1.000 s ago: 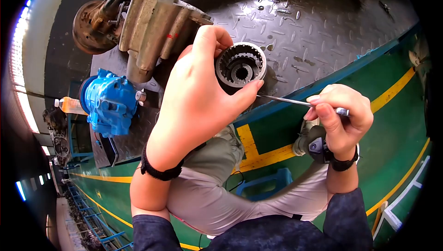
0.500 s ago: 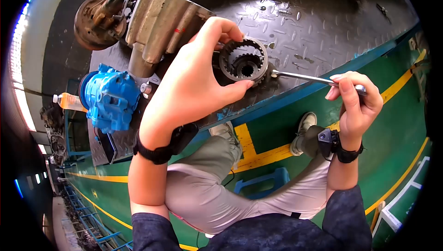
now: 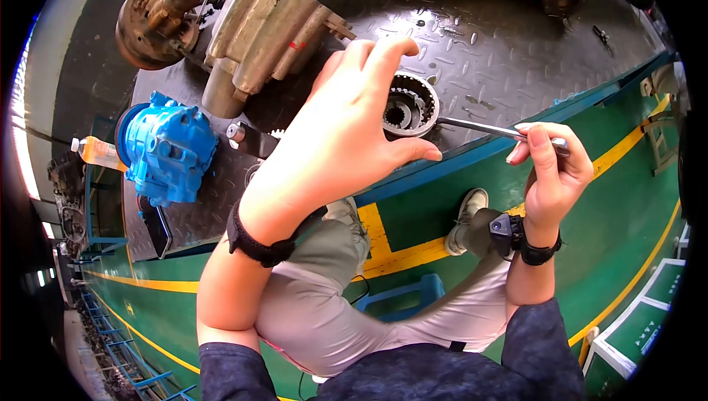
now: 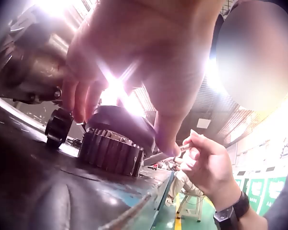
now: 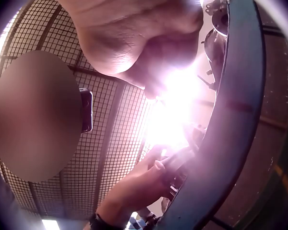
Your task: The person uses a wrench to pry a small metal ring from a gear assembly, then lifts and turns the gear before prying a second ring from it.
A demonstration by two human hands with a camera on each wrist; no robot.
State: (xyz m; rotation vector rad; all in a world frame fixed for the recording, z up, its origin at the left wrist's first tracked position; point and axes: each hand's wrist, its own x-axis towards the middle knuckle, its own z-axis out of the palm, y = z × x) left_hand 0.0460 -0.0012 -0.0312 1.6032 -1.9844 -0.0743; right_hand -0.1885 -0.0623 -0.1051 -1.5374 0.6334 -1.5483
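Note:
A toothed metal ring (image 3: 426,90) rests on the tread-plate bench, with a smaller splined hub inside. My left hand (image 3: 332,124) arches over its left side, fingers and thumb spread apart; the ring shows between them. In the left wrist view, the thumb hangs close beside the dark ring (image 4: 120,120), above vertical teeth (image 4: 108,151); contact is unclear. My right hand (image 3: 553,172) pinches a slim metal tool (image 3: 479,127) near its far end, its tip at the ring's right side. Glare hides the work in the right wrist view.
A large metal housing (image 3: 258,32) and rusty flanged part (image 3: 151,25) stand at upper left. Nearer are a blue machine part (image 3: 168,146), a phone (image 3: 153,227) and an orange bottle (image 3: 102,152). The blue bench edge (image 3: 509,126) runs beneath the tool.
The left hand's fingers have spread away from the ring's rim. The right hand first drew the tool rightward; now its tip is at the ring's right side. The head view has shifted.

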